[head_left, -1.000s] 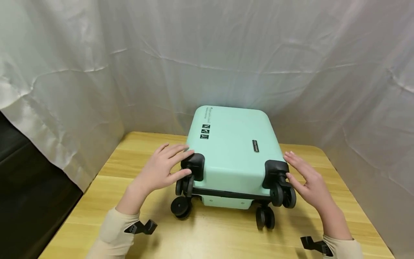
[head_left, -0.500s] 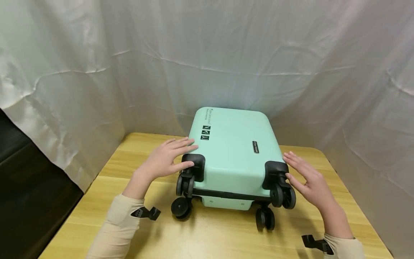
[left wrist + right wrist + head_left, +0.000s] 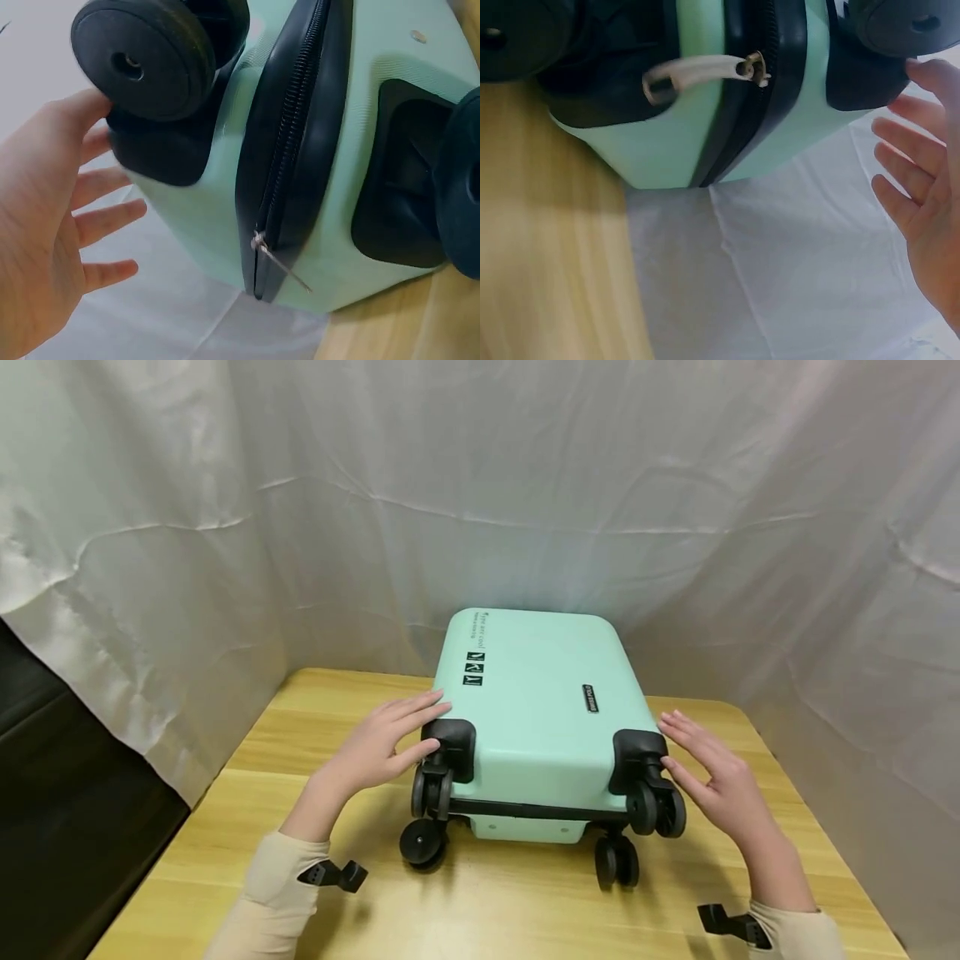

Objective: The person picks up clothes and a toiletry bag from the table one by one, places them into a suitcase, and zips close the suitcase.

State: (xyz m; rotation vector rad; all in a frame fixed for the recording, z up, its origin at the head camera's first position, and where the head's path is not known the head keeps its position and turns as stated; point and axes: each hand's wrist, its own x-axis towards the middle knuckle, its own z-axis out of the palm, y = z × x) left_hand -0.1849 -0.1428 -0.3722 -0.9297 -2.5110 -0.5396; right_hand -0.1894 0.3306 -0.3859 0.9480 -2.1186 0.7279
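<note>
A mint-green suitcase [image 3: 543,693] lies flat on the wooden table [image 3: 487,918], its wheeled end towards me. My left hand [image 3: 375,747] is at its near left corner, fingers extended at the black corner guard [image 3: 454,747] above a pair of wheels. On the other side my right hand [image 3: 712,772] has straight fingers beside the right corner guard [image 3: 637,756]. A black zipper runs round the case's side; a zipper pull [image 3: 277,259] hangs there in the left wrist view, and another zipper pull [image 3: 701,73] shows in the right wrist view.
Pale satin curtains [image 3: 480,493] surround the table at the back and both sides. Black cloth [image 3: 67,810] hangs at the left. Two lower wheels [image 3: 617,862] stand near the tabletop in front of the case.
My left hand rose slightly onto the top edge of the suitcase, then slid back down a little to the corner guard. My right hand and the suitcase stay nearly still.
</note>
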